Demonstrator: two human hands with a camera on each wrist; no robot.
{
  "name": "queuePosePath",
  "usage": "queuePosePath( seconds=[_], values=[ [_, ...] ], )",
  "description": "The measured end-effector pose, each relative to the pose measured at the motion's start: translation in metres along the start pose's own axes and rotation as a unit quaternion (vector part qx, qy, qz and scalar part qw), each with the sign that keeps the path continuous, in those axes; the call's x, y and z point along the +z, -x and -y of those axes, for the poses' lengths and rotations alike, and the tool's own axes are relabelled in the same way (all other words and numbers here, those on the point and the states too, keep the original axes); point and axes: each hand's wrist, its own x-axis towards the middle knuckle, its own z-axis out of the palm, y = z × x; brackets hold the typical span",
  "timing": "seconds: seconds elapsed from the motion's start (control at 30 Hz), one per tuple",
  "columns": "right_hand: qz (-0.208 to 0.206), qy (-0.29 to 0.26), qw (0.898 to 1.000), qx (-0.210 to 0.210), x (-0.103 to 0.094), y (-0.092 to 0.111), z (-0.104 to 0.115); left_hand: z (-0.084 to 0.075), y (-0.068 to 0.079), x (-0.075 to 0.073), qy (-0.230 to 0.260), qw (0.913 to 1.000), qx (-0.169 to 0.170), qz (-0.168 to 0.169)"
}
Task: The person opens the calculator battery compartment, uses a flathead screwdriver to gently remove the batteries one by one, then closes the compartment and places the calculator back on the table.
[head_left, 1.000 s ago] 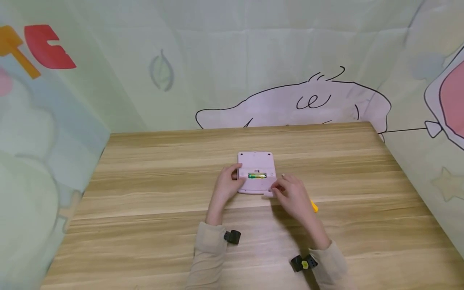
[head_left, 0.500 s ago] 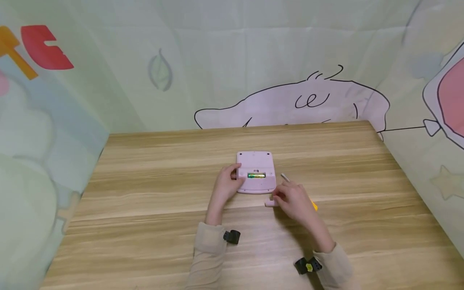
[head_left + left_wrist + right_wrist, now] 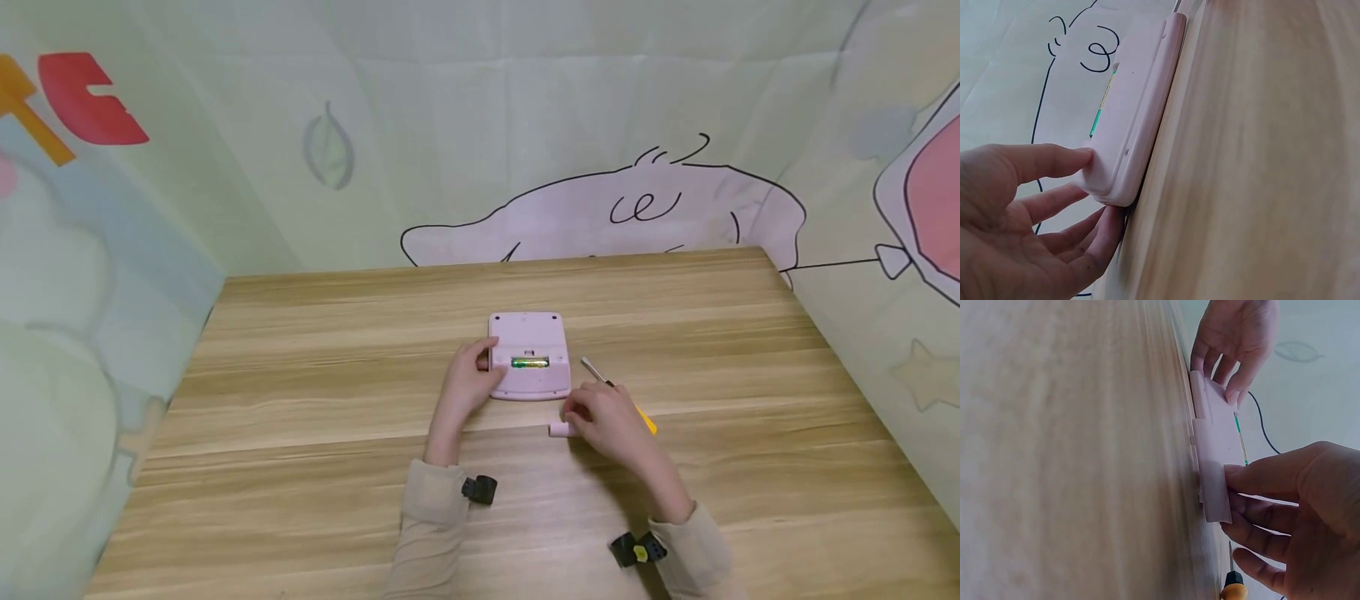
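Note:
A pale pink calculator (image 3: 528, 333) lies back side up on the wooden table, with a green-and-gold battery (image 3: 530, 362) showing in its slot. My left hand (image 3: 467, 383) grips the calculator's left edge; in the left wrist view its thumb (image 3: 1054, 161) lies on the back and other fingertips are at the side and underneath. Just in front of the calculator's right corner, my right hand (image 3: 607, 421) pinches a small pink battery cover (image 3: 1213, 472) between thumb and fingers. In the right wrist view the cover's small tabs point toward the table side.
A screwdriver (image 3: 596, 371) with a yellow-orange handle lies to the right of the calculator, partly behind my right hand. The wooden table (image 3: 322, 358) meets a printed cloth backdrop (image 3: 450, 125) at its far edge and sides.
My right hand has drawn the battery cover from the calculator's lower right corner toward the table's near side. More of the screwdriver shows now. The left hand keeps its hold.

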Motion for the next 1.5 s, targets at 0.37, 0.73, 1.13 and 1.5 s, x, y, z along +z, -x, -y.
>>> queuePosePath(
  seconds=[0.37, 0.73, 1.13, 1.5],
  values=[
    [0.006, 0.001, 1.0, -0.005, 0.0006, 0.0016, -0.0012, 0.0002, 0.0008, 0.001, 0.0, 1.0, -0.007, 0.0],
    [-0.004, 0.007, 1.0, -0.006, -0.0002, 0.003, -0.0007, -0.0009, 0.0015, 0.0014, 0.002, 1.0, -0.009, -0.001],
    [-0.009, 0.005, 1.0, -0.011, -0.0005, 0.0, -0.0001, -0.0003, -0.0001, -0.0009, 0.003, 0.9999, -0.01, -0.002],
    [-0.024, 0.006, 1.0, -0.019, -0.0005, 0.0004, -0.0033, -0.0009, -0.0007, -0.0002, -0.002, 0.9999, -0.011, 0.002]
  ],
)
